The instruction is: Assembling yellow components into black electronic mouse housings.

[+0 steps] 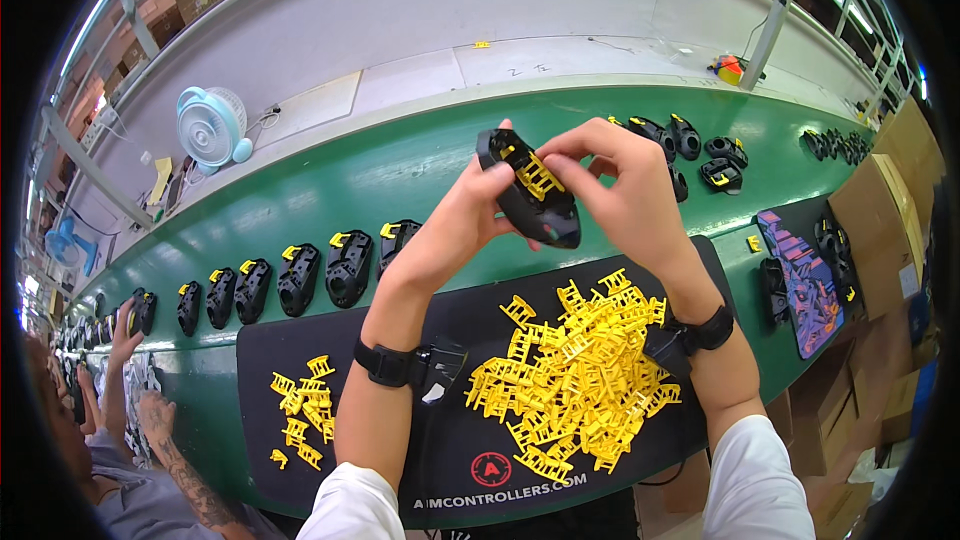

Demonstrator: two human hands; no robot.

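Observation:
Above the black mat (690,280), my left hand (462,208) holds a black moulded plastic shell (552,224), tilted with its hollow side up. Inside it lies a yellow ladder-shaped plastic clip (538,178). The thumb and fingertips of my right hand (625,175) pinch the clip's edge at the shell's rim; how far it is seated, I cannot tell. Below my hands, a large pile of loose yellow clips (580,370) covers the mat's middle. Left of my left forearm sits a smaller heap of them (308,402). Each wrist wears a black strap.
A row of black shells with yellow tabs (298,280) lines the green bench (330,195) on the left; more shells (722,175) lie at the right. A fan (212,128) stands behind. Cardboard boxes (875,230) flank the right end. Co-workers' arms (165,430) show at left.

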